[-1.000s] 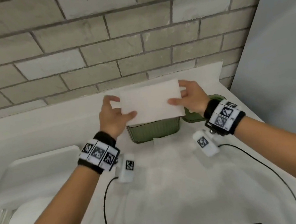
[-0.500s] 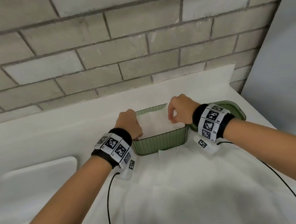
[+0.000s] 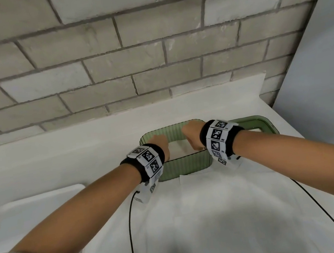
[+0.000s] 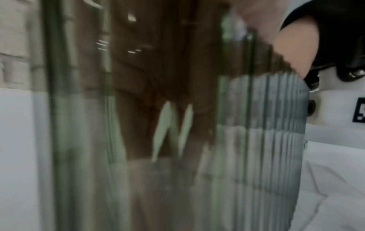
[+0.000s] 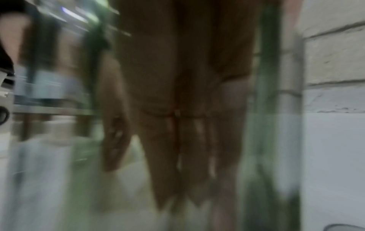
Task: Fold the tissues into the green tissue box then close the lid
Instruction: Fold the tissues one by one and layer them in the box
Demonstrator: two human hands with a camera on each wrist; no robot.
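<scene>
The ribbed green tissue box (image 3: 187,165) stands open at the back of the white counter. Both my hands reach down into it. My left hand (image 3: 159,144) is at the box's left end and my right hand (image 3: 193,138) at its right end, their fingers hidden below the rim. A white folded tissue (image 3: 177,148) lies in the box between them. In the blurred right wrist view my right hand (image 5: 187,195) has straight fingers pressing down on white tissue. My left hand (image 4: 169,125) shows blurred through the box's ribbed green wall, fingers pointing down. The green lid (image 3: 255,123) lies beside the box on the right.
More white tissue sheets (image 3: 218,205) are spread on the counter in front of the box. A white tray (image 3: 33,213) sits at the left. A brick wall (image 3: 128,55) rises close behind the box, and a grey panel (image 3: 322,101) bounds the right side.
A second ago both hands held the folded tissue up above the box. They have lowered it into the box and now push down inside it.
</scene>
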